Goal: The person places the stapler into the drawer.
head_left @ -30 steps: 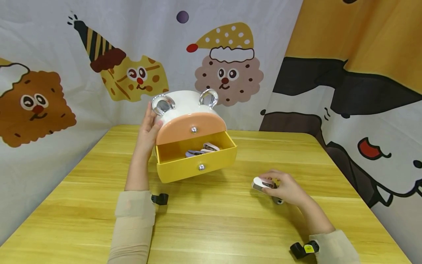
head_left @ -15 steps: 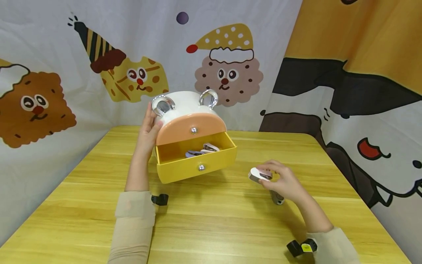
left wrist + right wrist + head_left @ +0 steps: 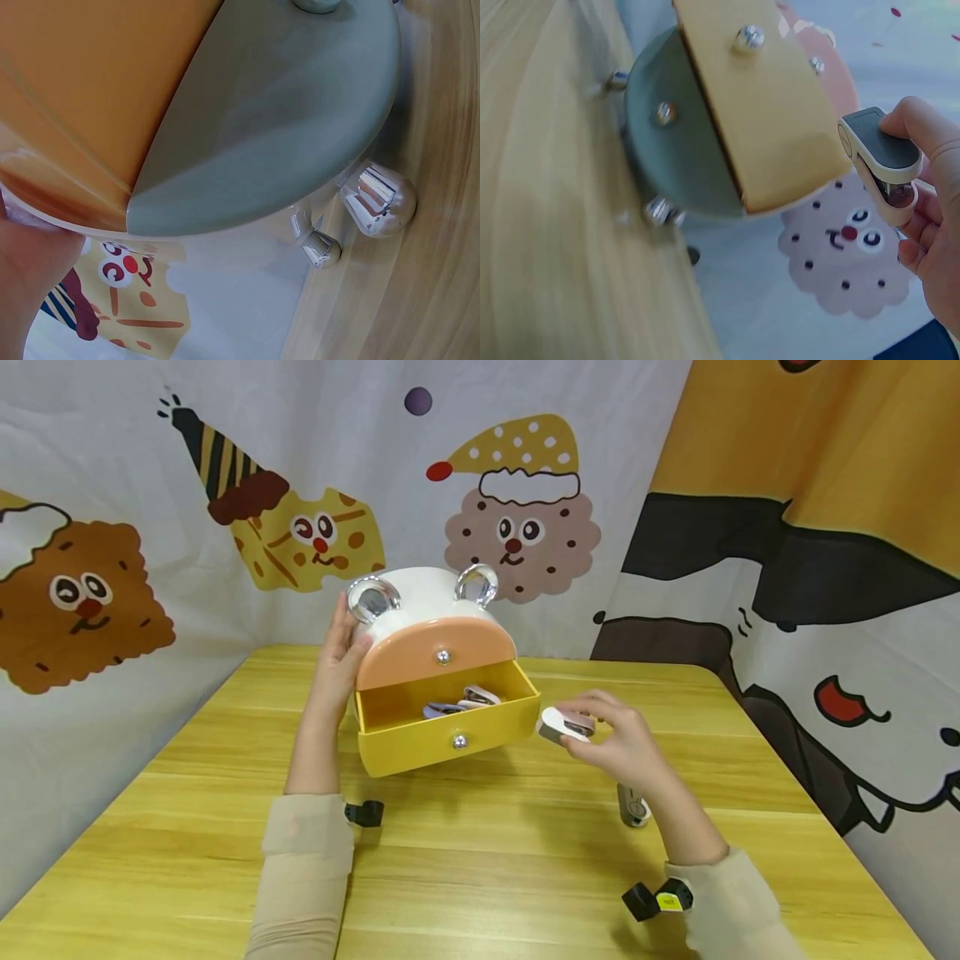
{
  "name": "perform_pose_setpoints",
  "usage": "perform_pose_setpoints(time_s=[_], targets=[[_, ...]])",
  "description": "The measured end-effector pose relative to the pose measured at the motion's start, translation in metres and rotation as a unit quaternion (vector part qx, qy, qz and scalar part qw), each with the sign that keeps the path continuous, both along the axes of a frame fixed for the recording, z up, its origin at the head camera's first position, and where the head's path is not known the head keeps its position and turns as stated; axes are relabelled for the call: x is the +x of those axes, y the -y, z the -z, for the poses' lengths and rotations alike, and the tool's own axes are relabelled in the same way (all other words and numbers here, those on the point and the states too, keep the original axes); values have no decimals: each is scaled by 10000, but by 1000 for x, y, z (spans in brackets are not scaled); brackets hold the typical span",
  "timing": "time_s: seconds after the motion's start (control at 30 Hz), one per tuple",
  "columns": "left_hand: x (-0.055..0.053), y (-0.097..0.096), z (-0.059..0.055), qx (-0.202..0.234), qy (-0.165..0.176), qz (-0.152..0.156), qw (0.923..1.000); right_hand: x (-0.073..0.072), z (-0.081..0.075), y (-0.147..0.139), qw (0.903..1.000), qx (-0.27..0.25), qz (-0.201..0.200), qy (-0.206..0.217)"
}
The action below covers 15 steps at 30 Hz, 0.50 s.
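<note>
My left hand (image 3: 335, 662) rests against the left side of a small round drawer box (image 3: 420, 587) with silver ears, its fingers extended along the curved white shell. The box's yellow middle drawer (image 3: 420, 748) is pulled out. Inside it lie a purple mini stapler (image 3: 442, 710) and a pale pink one (image 3: 480, 696). Between thumb and fingers, my right hand (image 3: 626, 739) pinches a white mini stapler (image 3: 558, 724) with a grey base, raised just right of the drawer's corner. The right wrist view shows the held stapler (image 3: 889, 146) close up, grey side toward the thumb.
A grey mini stapler (image 3: 632, 806) lies on the wooden table (image 3: 465, 877) below my right hand. Under the yellow drawer is a grey-green bottom drawer (image 3: 277, 127), and silver feet (image 3: 379, 199) support the box. A cartoon-print curtain (image 3: 412, 485) hangs behind.
My right hand has lifted the white stapler and carried it left and away from me toward the drawer, uncovering the grey stapler on the table. My left hand and the box stay in place.
</note>
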<state>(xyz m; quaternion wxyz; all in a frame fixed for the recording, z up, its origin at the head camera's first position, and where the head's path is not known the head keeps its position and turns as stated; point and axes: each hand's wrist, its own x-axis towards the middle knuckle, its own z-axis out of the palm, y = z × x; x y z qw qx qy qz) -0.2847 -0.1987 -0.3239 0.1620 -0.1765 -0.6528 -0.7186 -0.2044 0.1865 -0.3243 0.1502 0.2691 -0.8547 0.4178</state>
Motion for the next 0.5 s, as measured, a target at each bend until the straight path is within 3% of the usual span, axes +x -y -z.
perform_pose_setpoints(time_s=[0.5], targets=[[1,-1,-1,-4,-56,-18,10000,-8,-32,68,9970,-470,-446,-425]])
